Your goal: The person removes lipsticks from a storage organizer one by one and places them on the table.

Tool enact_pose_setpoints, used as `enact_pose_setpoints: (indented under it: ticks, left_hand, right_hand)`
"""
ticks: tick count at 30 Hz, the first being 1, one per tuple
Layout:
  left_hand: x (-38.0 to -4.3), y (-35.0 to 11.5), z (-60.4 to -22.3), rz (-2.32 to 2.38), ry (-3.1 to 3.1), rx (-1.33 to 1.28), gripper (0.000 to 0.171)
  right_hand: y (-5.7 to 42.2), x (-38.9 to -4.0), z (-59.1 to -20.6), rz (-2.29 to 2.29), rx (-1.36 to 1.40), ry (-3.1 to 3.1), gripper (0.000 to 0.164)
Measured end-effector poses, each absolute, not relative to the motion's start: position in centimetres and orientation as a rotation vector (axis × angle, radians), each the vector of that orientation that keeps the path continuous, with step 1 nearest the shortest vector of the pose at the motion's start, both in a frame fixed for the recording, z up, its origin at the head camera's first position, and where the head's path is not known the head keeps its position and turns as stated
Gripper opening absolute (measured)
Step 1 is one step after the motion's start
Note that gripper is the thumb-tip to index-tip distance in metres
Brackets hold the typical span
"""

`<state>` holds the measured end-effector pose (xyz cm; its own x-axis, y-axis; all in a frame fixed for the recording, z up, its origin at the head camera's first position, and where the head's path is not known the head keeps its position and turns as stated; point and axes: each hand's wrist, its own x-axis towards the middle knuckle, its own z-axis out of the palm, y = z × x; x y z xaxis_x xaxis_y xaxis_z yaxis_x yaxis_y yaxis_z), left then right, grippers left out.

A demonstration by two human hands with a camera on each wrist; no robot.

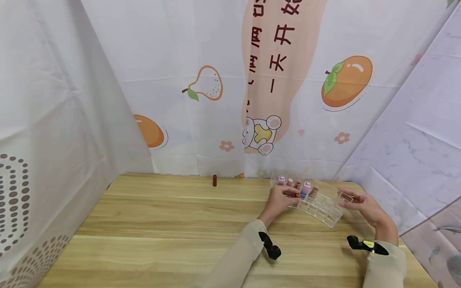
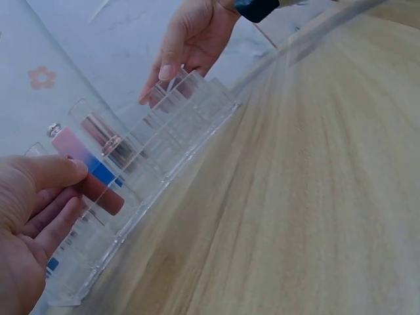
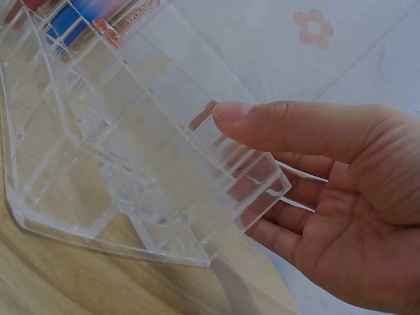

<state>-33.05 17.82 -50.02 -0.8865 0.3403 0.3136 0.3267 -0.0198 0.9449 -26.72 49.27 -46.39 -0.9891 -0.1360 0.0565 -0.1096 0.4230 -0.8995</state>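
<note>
A clear tiered lipstick organizer (image 1: 318,206) stands on the right part of the table, with several lipsticks in its back compartments. Among these are a pink-and-blue tube (image 1: 305,190) and a rose-gold one (image 2: 105,134). My left hand (image 1: 278,203) is at the organizer's left end. Between its thumb and fingers it pinches a reddish-brown lipstick (image 2: 102,195), whose lower end is at a front compartment; how deep it sits I cannot tell. At the opposite end, my right hand (image 1: 371,209) grips the organizer, thumb on the near side and fingers behind the clear wall.
A single dark red lipstick (image 1: 214,180) stands upright near the back edge of the wooden table (image 1: 155,228). Printed curtains (image 1: 201,132) hang right behind that edge and at both sides.
</note>
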Motion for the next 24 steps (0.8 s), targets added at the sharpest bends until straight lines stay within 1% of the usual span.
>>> enact_pose_setpoints:
  ticks: [9,17,24]
  left_hand:
    - [-33.3,17.1,-49.7,2.2,2.09,0.67,0.017]
    - [-34.0,15.9,-48.9,2.189,2.061,0.763,0.018]
    - [-34.2,14.5,-47.6,2.119,2.014,0.764,0.024]
  right_hand:
    - [49.1,-26.7,-46.4,-1.671,-0.236,2.623,0.051]
    - [49.0,-26.7,-46.4,-1.658,-0.237,2.636,0.051]
    - [49.3,-26.7,-46.6,-1.66,-0.24,2.637,0.05]
